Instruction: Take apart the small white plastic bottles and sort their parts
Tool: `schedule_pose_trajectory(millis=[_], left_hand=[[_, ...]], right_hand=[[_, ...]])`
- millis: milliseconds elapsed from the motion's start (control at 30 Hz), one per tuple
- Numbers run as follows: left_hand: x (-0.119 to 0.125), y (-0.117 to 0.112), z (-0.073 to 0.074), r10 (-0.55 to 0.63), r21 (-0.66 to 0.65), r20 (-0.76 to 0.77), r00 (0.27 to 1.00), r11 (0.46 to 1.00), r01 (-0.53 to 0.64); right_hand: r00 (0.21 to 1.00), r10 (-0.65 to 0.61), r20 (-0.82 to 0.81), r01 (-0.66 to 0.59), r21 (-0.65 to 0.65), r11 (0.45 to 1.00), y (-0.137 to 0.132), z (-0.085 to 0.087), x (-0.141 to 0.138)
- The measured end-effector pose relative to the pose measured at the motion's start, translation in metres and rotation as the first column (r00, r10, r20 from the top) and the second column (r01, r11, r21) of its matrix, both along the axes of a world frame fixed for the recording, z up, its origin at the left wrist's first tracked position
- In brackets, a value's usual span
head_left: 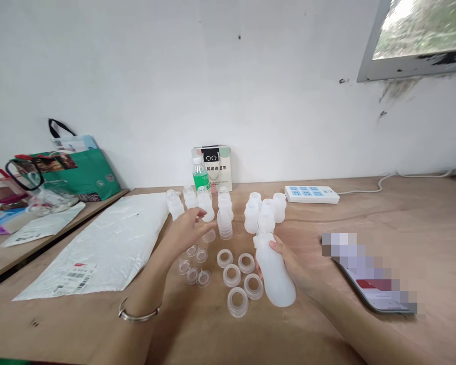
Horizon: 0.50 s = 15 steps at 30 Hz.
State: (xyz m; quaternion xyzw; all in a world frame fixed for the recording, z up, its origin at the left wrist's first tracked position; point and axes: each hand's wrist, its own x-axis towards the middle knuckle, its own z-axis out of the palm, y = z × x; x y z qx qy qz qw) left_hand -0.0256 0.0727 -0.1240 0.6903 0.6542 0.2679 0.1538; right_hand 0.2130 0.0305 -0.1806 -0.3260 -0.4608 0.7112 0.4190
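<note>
My right hand (285, 256) is closed round a milky-white squeeze bottle (275, 276), tilted with its neck pointing away from me. My left hand (192, 228) reaches over the table, fingers apart, with nothing visible in it. Under its fingertips is a clear cap (209, 235), and just right of it stands a stack of clear caps (224, 225). Behind that hand are several white bottles with clear domed tops (175, 203). Open-necked white bottles (252, 218) cluster beyond my right hand. Between my arms lie several translucent screw rings (237, 302) and small clear discs (192, 276).
A white plastic mailer (117, 243) covers the table's left side, with a green shopping bag (87, 175) beyond it. A drink bottle (200, 175) and a paper bag (225, 175) stand by the wall. To the right are a power strip (312, 194) and a phone (368, 279).
</note>
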Motion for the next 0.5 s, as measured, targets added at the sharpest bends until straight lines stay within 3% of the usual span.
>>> schedule_pose_trajectory(millis=[67,100,133,200,233,267,333,400,467,500], left_hand=[[0.017,-0.017,0.008,-0.248,0.045,0.237,0.939,0.969,0.244],[0.026,-0.023,0.008,-0.39,0.02,0.357,0.849,0.912,0.411],[0.034,-0.027,0.006,-0.502,-0.005,0.467,0.727,0.821,0.57],[0.047,-0.028,-0.004,-0.592,-0.006,0.644,0.485,0.63,0.777],[0.05,-0.026,-0.01,-0.596,0.012,0.694,0.403,0.57,0.821],[0.051,-0.024,-0.015,-0.591,0.036,0.723,0.358,0.549,0.835],[0.05,-0.022,-0.021,-0.581,0.064,0.725,0.37,0.591,0.804],[0.049,-0.024,-0.022,-0.572,0.071,0.684,0.452,0.669,0.74],[0.05,-0.029,-0.02,-0.551,0.064,0.617,0.563,0.747,0.662],[0.053,-0.031,-0.02,-0.524,0.06,0.586,0.619,0.789,0.611]], right_hand=[[0.996,0.06,-0.07,-0.065,-0.07,0.995,0.001,-0.003,-0.001],[0.99,0.093,-0.107,-0.102,-0.081,0.991,0.002,-0.006,-0.002],[0.982,0.13,-0.139,-0.141,-0.074,0.987,0.003,-0.008,-0.002],[0.963,0.217,-0.16,-0.229,-0.06,0.971,0.005,-0.012,0.0],[0.955,0.259,-0.141,-0.269,-0.056,0.961,0.005,-0.013,0.002],[0.951,0.288,-0.108,-0.295,-0.05,0.954,0.005,-0.013,0.004],[0.952,0.307,-0.009,-0.307,-0.017,0.952,0.003,-0.01,0.008],[0.957,0.259,0.131,-0.272,0.092,0.958,0.001,-0.006,0.011],[0.945,0.083,0.318,-0.187,0.312,0.931,-0.001,-0.004,0.01],[0.911,-0.067,0.407,-0.139,0.455,0.88,-0.002,-0.004,0.009]])
